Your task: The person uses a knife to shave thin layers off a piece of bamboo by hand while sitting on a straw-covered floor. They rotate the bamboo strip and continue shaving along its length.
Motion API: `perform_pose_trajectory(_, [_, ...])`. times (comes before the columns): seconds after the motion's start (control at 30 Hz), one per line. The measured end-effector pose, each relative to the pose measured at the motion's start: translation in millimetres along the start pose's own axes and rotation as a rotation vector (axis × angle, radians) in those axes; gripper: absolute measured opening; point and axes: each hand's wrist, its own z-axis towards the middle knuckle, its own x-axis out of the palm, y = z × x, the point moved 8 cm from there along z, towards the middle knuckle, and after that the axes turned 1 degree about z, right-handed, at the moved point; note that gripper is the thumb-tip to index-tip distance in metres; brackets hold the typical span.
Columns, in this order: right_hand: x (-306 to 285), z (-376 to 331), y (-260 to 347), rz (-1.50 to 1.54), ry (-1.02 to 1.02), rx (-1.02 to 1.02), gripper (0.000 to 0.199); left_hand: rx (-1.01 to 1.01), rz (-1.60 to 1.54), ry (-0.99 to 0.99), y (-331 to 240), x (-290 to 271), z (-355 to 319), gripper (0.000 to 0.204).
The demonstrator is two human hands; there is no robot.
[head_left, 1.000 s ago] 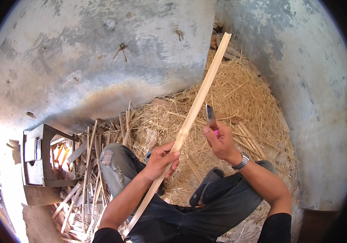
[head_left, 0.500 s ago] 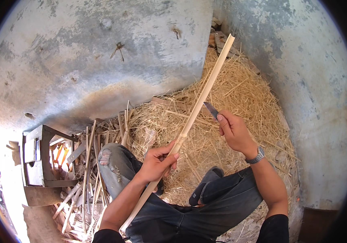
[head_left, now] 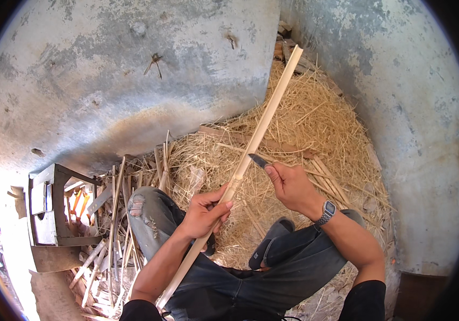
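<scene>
A long, pale split bamboo strip (head_left: pixel 266 119) slants from beside my left thigh up toward the far wall corner, with a knobby node partway along. My left hand (head_left: pixel 206 213) is closed around it just below that node. In my right hand (head_left: pixel 293 187) is a knife (head_left: pixel 259 160), gripped by its handle, which the fingers hide. The dark blade's tip is at the strip's right edge, a little above the node; whether it cuts in, I cannot tell. A watch (head_left: pixel 327 212) is on my right wrist.
Straw-like shavings (head_left: pixel 315 117) cover the floor ahead between two worn grey walls (head_left: pixel 133 64). Loose sticks (head_left: pixel 114 230) lie at the left beside a dark open-framed box (head_left: pixel 58 208). My bent legs (head_left: pixel 293 267) in jeans lie below my hands.
My right hand has brought the knife down and left along the strip, closer to the node. The strip's far end has shifted slightly left. My left hand keeps its hold.
</scene>
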Motion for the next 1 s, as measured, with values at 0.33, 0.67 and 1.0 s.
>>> perform_pose_trajectory(0.33, [26.7, -12.5, 8.7, 0.115, 0.165, 0.014, 0.039, 0.008, -0.011, -0.011, 3.2, -7.6, -1.6, 0.05])
perform_pose_trajectory(0.67, [12.6, -6.9, -21.9, 0.557, 0.357, 0.314, 0.046, 0.037, 0.028, 0.014, -13.5, 4.7, 5.8, 0.05])
perform_pose_trajectory(1.0, [-4.5, -0.4, -13.6, 0.294, 0.039, 0.188, 0.034, -0.002, 0.238, -0.027, 14.4, 11.2, 2.4, 0.052])
